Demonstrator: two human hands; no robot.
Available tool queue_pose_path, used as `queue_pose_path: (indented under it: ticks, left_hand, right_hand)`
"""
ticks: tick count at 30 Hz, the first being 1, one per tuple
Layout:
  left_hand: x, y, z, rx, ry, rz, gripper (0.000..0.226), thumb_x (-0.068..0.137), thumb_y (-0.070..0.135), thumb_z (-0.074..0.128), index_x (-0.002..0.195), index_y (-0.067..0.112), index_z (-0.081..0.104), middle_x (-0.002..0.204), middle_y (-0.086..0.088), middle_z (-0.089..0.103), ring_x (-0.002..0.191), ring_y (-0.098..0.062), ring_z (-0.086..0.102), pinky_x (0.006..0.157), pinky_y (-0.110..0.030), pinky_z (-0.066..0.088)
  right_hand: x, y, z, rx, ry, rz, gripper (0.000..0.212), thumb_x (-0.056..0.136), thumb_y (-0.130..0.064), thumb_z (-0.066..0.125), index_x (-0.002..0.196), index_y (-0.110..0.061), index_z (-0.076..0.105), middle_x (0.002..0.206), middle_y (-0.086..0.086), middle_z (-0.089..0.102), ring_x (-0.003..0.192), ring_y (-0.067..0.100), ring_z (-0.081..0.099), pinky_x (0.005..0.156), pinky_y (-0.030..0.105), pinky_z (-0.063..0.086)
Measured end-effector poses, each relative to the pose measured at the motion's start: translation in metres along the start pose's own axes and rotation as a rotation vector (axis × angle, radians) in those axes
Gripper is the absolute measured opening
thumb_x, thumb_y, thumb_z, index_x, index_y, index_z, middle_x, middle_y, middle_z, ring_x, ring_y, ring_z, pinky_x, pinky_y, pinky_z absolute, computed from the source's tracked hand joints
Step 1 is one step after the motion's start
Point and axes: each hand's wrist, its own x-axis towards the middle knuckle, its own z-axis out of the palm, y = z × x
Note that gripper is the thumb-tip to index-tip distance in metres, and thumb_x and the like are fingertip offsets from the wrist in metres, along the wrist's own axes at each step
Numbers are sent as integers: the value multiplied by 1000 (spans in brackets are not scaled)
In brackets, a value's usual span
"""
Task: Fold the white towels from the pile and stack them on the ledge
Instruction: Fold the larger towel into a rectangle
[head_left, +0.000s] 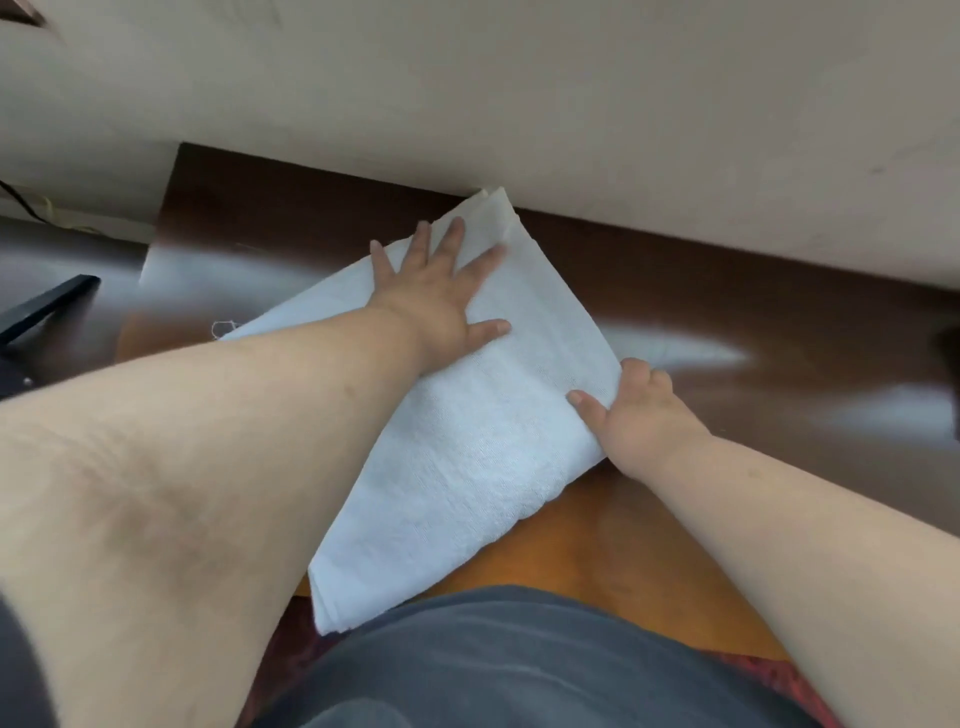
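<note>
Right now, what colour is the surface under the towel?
Dark glossy brown surface, best in the head view.

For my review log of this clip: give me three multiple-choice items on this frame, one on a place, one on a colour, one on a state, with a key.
1. Where does the towel's far corner lie?
A. against the pale wall
B. hanging over the table's near edge
C. on the floor

2. What colour is the towel?
A. white
B. grey
C. red

3. How does the left hand meet the towel?
A. pinching a corner
B. flat, fingers spread on top
C. not touching it

Key: 1 A, the towel reaches the wall at its far corner. 2 A, it is plain white on the dark table. 3 B, the left hand lies spread on it, while the right hand grips its right edge.
</note>
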Motion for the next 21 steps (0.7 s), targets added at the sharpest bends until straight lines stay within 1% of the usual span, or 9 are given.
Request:
queue_pose_path:
  ticks: [3, 6, 8, 10, 12, 14, 18, 20, 21]
  left_hand:
    - [3, -10, 9, -12, 120, -19, 82, 76, 86, 11, 147, 51, -12, 165, 2, -7, 151, -33, -3, 113, -68, 0]
    - [6, -10, 9, -1, 134, -13, 80, 78, 82, 6, 148, 47, -12, 165, 1, -5, 151, -32, -2, 115, -65, 1]
    - [-1, -7, 6, 29, 133, -47, 81, 80, 79, 3, 149, 43, -18, 164, -2, -11, 150, -31, -6, 116, -62, -3]
    - [-23, -6, 14, 26, 181, -93, 82, 82, 77, 0, 145, 38, -33, 162, -5, -20, 150, -30, -14, 118, -58, -8]
    - [-67, -9, 35, 49, 168, -16, 79, 82, 77, -4, 137, 38, -44, 160, -4, -26, 148, -26, -21, 119, -51, -12]
    - [-117, -19, 56, 91, 86, 53, 74, 82, 76, -7, 138, 41, -40, 162, -2, -24, 148, -23, -24, 119, -47, -15]
    - [-176, -44, 69, 97, -53, -107, 71, 85, 72, -6, 139, 41, -39, 160, -3, -29, 147, -26, -27, 118, -47, -16]
    - [-198, -38, 67, 32, -38, -123, 77, 86, 71, 1, 151, 37, -22, 163, -4, -21, 149, -26, -20, 118, -46, -14]
    - [-208, -28, 67, -12, -17, -67, 80, 85, 74, 3, 154, 36, -14, 164, -3, -16, 150, -24, -15, 118, -43, -15]
  right_hand:
    - [6, -1, -1, -4, -1, 24, 72, 89, -74, 36, 140, -23, 29, 130, 12, 37, 117, 36, 50, 92, 47, 44]
    - [5, -2, -4, 15, 23, 8, 73, 89, -73, 38, 136, -17, 31, 131, 15, 38, 117, 39, 47, 92, 50, 44]
    - [3, -5, -8, -12, 8, 37, 75, 89, -76, 35, 134, -16, 30, 130, 14, 40, 118, 39, 47, 95, 51, 44]
    - [3, -6, -10, -44, -1, 43, 77, 88, -77, 32, 135, -16, 30, 131, 12, 40, 120, 38, 46, 97, 49, 43]
    - [2, -7, -12, -25, 1, 42, 79, 88, -78, 33, 138, -16, 30, 134, 12, 39, 123, 37, 44, 98, 49, 41]
    - [1, -8, -12, -22, 14, 45, 80, 87, -78, 34, 138, -16, 32, 136, 11, 39, 126, 37, 43, 98, 49, 40]
    - [0, -7, -12, 76, 48, 34, 81, 84, -76, 48, 137, -15, 37, 134, 10, 42, 124, 35, 45, 100, 47, 42]
    - [-1, -5, -16, 218, 56, 53, 82, 76, -74, 62, 131, -17, 42, 122, 5, 51, 110, 31, 54, 89, 42, 47]
    - [-2, -4, -20, 268, 53, 64, 84, 71, -74, 67, 129, -18, 43, 113, 1, 54, 101, 27, 56, 82, 38, 46]
